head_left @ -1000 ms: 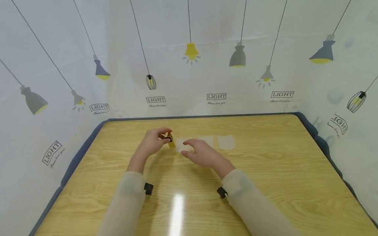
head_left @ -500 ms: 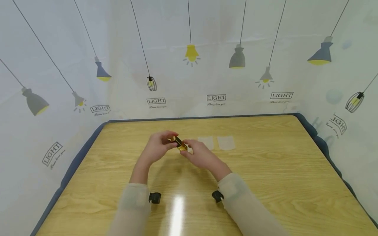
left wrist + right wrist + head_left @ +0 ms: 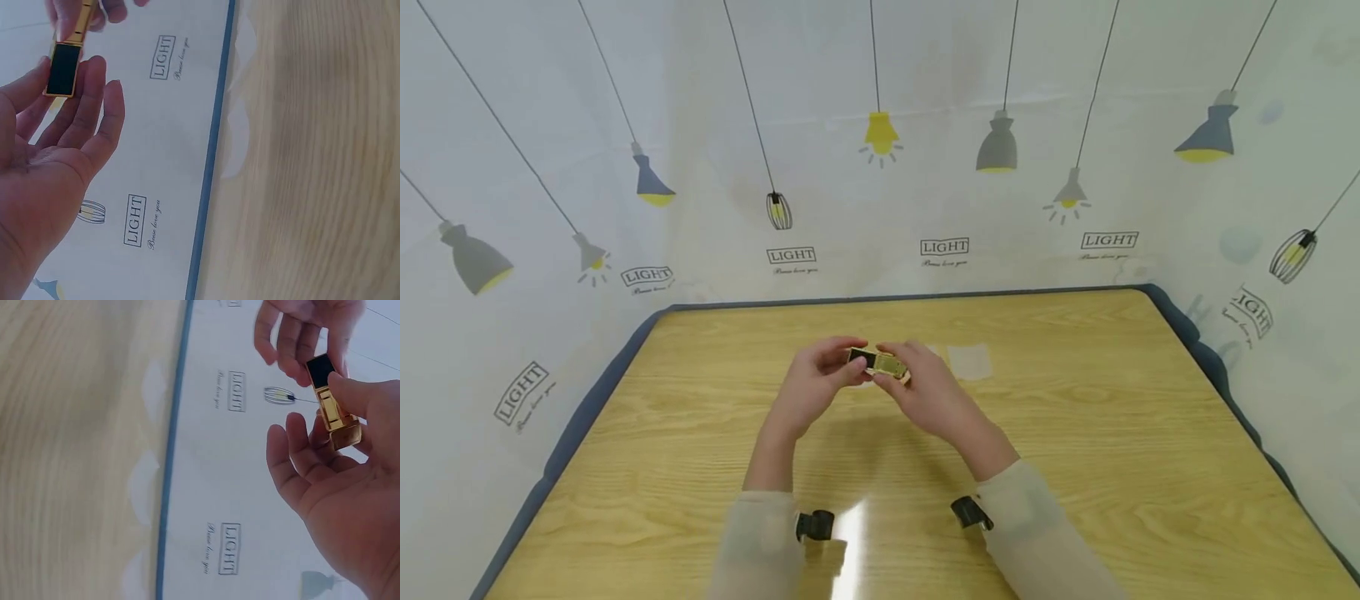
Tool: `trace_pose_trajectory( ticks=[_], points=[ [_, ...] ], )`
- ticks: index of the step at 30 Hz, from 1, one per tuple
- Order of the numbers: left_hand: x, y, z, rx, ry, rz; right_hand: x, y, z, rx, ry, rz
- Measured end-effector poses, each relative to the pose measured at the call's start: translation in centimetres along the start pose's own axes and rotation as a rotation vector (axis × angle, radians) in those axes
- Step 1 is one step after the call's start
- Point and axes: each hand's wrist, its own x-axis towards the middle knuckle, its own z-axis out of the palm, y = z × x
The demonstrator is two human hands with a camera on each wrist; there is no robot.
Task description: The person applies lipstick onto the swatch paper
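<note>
Between my two hands, above the table, is a slim gold-and-black rectangular case that looks like a lipstick [image 3: 886, 364]. My left hand [image 3: 812, 383] pinches its black-panelled end between thumb and fingers. The gold end lies between thumb and fingers of my right hand [image 3: 929, 392]. In the left wrist view the black panel of the lipstick [image 3: 64, 70] faces the camera. The right wrist view has the lipstick [image 3: 332, 409] tilted, with a narrower gold section between the black part and a wider gold end piece.
Pale square paper pieces lie on the wooden table [image 3: 1112, 433]; the rightmost paper square [image 3: 970, 362] shows fully, others are partly behind the hands. A dark blue edge [image 3: 895, 297] borders the table, beneath a white lamp-printed backdrop [image 3: 940, 192]. Both wrists carry small black devices [image 3: 815, 525].
My left hand has brought the lipstick rightward from the left of the papers and turned it from upright to nearly level. My right hand has closed on its gold end.
</note>
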Motion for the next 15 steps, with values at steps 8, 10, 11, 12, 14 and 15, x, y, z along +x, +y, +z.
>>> trace_pose_trajectory(
  ticks=[8,10,11,12,14,15],
  points=[
    [-1.8,1.9,2.7,0.024,-0.012,0.072,-3.0,-0.5,-3.0,0.005,0.104,-0.176],
    [-2.1,2.5,3.4,0.056,-0.035,0.089,-3.8,-0.4,-3.7,0.0,0.119,-0.206],
    [-2.2,2.7,3.7,0.064,-0.05,0.102,-4.1,-0.3,-4.0,-0.005,0.126,-0.22],
    [-2.4,2.9,3.9,0.073,-0.064,0.115,-4.4,-0.3,-4.2,-0.013,0.131,-0.233],
    [-2.7,3.3,4.4,0.1,-0.082,0.144,-4.9,-0.2,-4.5,-0.022,0.139,-0.259],
    [-2.8,3.4,4.6,0.114,-0.085,0.162,-5.1,-0.2,-4.6,-0.023,0.14,-0.265]
  ],
)
